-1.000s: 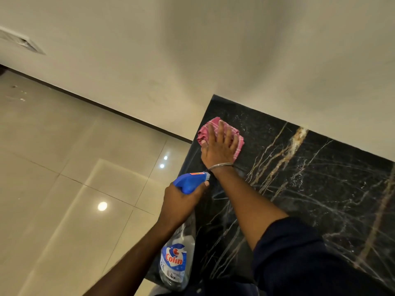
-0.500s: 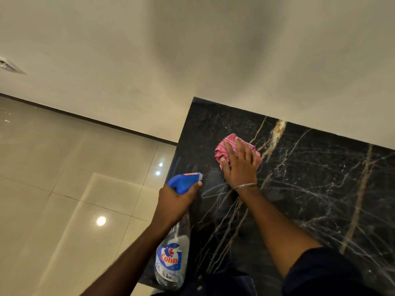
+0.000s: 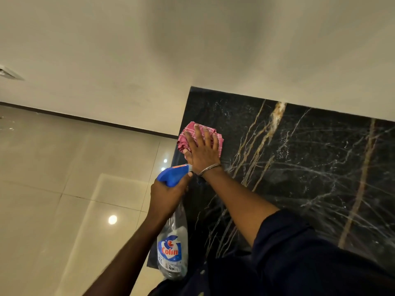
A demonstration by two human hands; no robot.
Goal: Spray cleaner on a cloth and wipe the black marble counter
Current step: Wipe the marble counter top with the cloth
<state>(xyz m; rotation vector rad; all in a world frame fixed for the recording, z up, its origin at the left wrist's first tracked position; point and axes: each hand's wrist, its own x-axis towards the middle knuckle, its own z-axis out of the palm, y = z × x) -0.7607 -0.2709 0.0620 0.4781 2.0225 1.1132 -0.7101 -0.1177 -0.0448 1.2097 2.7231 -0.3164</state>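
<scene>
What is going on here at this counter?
A person is wiping the black marble counter. Their right hand presses a pink cloth flat on the stone, fingers spread, near the counter's left edge. Their left hand grips a spray bottle by its blue head, holding it beside that edge over the tiled floor.

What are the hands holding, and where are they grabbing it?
The left hand grips the spray bottle by its neck, just below the blue trigger head. The right hand holds nothing; it presses flat on the pink cloth on the counter.
</scene>
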